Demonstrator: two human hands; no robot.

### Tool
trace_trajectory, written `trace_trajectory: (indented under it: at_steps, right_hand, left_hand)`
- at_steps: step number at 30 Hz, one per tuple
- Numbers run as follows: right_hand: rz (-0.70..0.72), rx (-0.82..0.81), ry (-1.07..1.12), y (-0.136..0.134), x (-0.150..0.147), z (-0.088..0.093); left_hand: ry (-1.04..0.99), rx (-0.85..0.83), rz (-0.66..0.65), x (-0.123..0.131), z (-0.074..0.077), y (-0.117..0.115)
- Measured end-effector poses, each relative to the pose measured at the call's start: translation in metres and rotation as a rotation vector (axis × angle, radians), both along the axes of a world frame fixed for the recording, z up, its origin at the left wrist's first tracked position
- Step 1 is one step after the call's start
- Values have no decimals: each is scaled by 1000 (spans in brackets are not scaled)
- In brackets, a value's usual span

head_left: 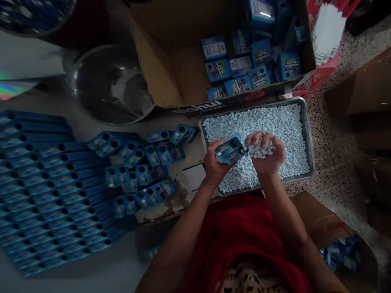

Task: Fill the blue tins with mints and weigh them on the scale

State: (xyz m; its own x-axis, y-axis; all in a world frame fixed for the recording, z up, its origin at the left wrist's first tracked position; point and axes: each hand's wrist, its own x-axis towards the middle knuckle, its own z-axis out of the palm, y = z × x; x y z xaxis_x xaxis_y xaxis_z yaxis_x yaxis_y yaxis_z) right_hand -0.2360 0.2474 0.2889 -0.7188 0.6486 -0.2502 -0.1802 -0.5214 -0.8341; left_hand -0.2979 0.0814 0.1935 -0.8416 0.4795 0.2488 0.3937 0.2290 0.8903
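My left hand (pixel 213 169) grips small blue candy boxes (pixel 229 149), apparently two side by side, with round dark holes in their tops. Cupped right beside the holes, my right hand (pixel 270 165) is closed around a handful of small white and pale blue candies (pixel 261 152). Some of these candies sit at the boxes' edge. Both hands are above a metal tray (pixel 310 156) filled with the same loose candies. On the left, several similar blue boxes (pixel 159 154) stand in short rows on the table.
A large block of blue boxes (pixel 55 191) fills the left side. Behind stand a shiny metal bowl (pixel 106 89) and a cardboard carton (pixel 161 69) with blue boxes inside. Another open carton (pixel 317 219) is at lower right. White sheets (pixel 328 34) are stacked on a red stand.
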Motion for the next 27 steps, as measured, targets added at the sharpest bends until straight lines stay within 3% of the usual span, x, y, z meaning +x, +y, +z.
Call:
trace_trajectory:
  at_steps: [7,12,16,19,22,25,27]
  right_hand:
    - [-146,-39,163,-2,-5,-2]
    - [-217,-44,112,-10,-7,10]
    - [-328,-50,34,-13,-2,15]
    - [-410,-142,-25,1,13,0]
    - [-354,-370,-154,24,33,-25]
    - [-368,-582,-293,43,51,-46]
    - [-384,-614,-344,47,60,-53]
  left_hand:
    - [59,-141,38,0,10,1]
    - [27,-177,73,4,14,5]
    - [-8,-151,16,6,18,13]
    - [-41,-127,44,-1,17,16]
    - [-80,-116,149,-10,11,17]
    - [-164,-94,138,-16,4,15]
    - [-178,-106,129,-17,0,13]
